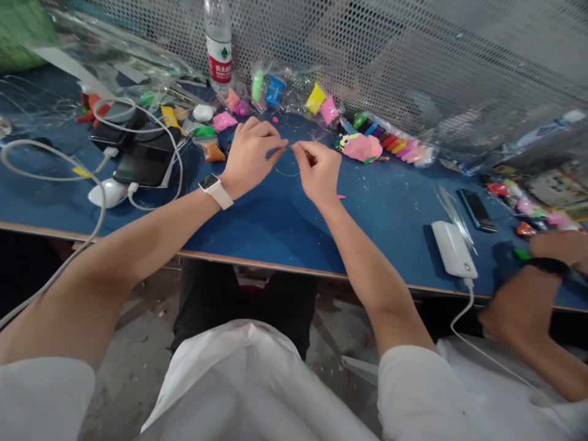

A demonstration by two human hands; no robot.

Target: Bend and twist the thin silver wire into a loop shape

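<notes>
My left hand [252, 153], with a white watch on its wrist, is closed in a pinch above the blue table. Facing it, my right hand [323, 168] also pinches, its fingertips a small gap from the left ones. Whatever the fingers hold is too small to make out. A thin curved line [287, 174], perhaps thread or wire, shows on the table below them. Right of my right hand lies a pink clay figure [361, 147] with eyes and a yellow part. A tiny pink scrap [340, 196] sits beside my right wrist.
Bagged clay pieces, including a yellow one [316, 98] and a blue one [275, 92], line the mesh back wall. A water bottle [219, 49] stands there. Cabled phones [144, 162] lie left, a white power bank [454, 250] right. A co-worker's hand [558, 248] is far right.
</notes>
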